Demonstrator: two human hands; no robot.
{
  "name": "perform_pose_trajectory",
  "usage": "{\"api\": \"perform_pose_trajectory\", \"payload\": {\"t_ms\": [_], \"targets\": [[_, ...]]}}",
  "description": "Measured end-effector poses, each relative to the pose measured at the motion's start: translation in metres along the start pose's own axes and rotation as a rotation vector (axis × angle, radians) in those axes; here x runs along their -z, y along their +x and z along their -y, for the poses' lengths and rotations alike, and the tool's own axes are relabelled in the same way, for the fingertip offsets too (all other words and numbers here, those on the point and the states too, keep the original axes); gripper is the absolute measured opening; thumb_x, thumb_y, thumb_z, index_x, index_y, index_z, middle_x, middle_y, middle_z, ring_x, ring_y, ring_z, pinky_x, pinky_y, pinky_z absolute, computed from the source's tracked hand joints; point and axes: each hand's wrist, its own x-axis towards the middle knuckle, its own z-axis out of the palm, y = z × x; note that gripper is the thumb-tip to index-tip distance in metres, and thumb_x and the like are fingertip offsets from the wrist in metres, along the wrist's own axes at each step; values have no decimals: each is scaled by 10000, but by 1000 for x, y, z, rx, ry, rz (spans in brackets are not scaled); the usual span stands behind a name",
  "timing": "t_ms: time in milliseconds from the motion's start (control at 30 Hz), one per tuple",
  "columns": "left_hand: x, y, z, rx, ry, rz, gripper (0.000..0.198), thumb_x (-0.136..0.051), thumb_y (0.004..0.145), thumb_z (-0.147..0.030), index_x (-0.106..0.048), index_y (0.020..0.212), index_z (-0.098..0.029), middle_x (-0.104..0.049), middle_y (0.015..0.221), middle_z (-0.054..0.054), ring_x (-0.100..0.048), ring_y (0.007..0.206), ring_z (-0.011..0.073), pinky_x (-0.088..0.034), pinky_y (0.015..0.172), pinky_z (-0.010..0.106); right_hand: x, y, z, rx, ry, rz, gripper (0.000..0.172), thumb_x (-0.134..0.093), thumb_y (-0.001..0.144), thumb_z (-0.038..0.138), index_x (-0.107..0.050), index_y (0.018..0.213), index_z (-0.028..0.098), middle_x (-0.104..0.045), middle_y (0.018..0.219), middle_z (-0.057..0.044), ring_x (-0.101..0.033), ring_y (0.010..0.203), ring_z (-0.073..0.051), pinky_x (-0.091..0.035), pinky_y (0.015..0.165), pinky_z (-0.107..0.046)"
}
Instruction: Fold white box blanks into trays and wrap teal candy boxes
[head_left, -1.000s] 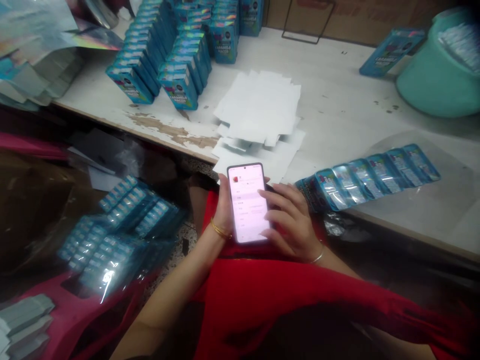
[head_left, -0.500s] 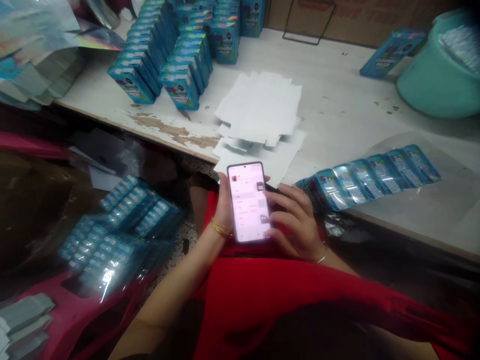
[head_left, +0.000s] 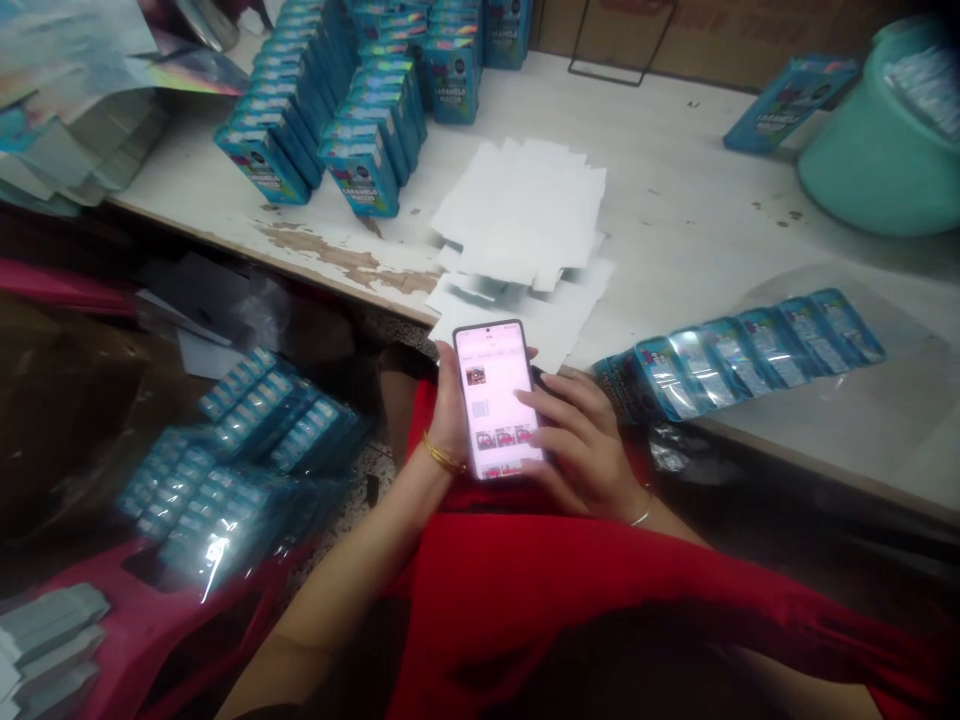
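A smartphone (head_left: 495,400) with a lit screen lies in my left hand (head_left: 448,415), which is closed around its left side, above my red-clothed lap. Small pictures show on the screen. Over the phone's right side is my right hand (head_left: 589,440), its fingers apart and the fingertips on or just above the glass. Just beyond the phone, a pile of white card sheets (head_left: 521,215) rests at the table edge. To the right of my right hand lies a row of blue packs (head_left: 757,350) in clear film.
Rows of blue boxes (head_left: 360,180) stand at the table's back left. A green tub (head_left: 870,150) with a blue box (head_left: 784,105) beside it is at the right. Wrapped blue packs (head_left: 225,490) sit on a pink chair (head_left: 150,620) at lower left.
The phone's screen has switched from a list to a page with pictures. My right hand's fingers have shifted slightly left over the screen. My left hand still holds the phone.
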Motion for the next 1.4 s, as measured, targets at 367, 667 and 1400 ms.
{"api": "perform_pose_trajectory", "payload": {"t_ms": [367, 667, 1400], "targets": [[5, 4, 1, -2, 14, -18, 932, -222, 747, -822, -619, 1140, -76, -682, 999, 172, -651, 940, 297, -527, 776, 402, -3, 5, -5, -108, -20, 112, 189, -553, 873, 404, -538, 919, 221, -546, 1321, -57, -355, 1321, -278, -226, 1110, -545], [2, 2, -1, -18, 24, -64, 941, -185, 761, -811, -608, 1160, -71, -697, 913, 165, -667, 876, 282, -538, 716, 377, 3, 4, -8, -114, 23, 59, 151, -513, 888, 380, -534, 912, 233, -555, 1311, -41, -367, 1314, -271, -246, 1106, -542], [6, 2, -4, 5, 78, -40, 1001, -108, 744, -823, -582, 1185, -61, -687, 774, 163, -668, 663, 246, -535, 608, 365, 13, -5, 3, -69, 241, -3, 260, -496, 893, 469, -582, 820, 235, -701, 849, -17, -621, 1007, -234, -366, 1040, -496]]}}
